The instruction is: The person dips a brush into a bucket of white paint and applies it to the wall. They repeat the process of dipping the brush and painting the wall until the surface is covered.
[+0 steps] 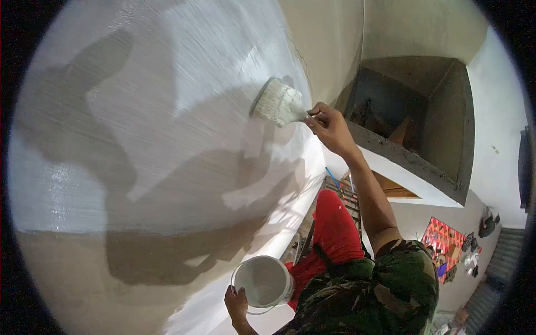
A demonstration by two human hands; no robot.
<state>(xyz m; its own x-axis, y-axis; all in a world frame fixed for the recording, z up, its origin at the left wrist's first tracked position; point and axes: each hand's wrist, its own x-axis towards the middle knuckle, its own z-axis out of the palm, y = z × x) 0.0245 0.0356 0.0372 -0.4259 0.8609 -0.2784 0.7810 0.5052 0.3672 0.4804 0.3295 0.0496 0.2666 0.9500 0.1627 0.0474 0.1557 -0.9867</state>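
My right hand [329,129] is closed round the handle of a wide paintbrush [279,103]. The brush's bristles, coated in whitish paint, lie against the wall [206,100], where streaky white paint covers much of a grey-brown surface. Lower down, my left hand [237,303] grips the rim of a white bucket [263,283], thumb over the edge. The bucket tilts toward me and shows a pale inside; a thin wire handle hangs at its side.
A deep concrete recess [413,103] with a rough edge opens right of my right hand. Beside my red-trousered knee [338,223] stand metal bars [350,195], like scaffolding or a ladder. Far below, a red patterned cloth [444,243] with assorted items lies on the floor.
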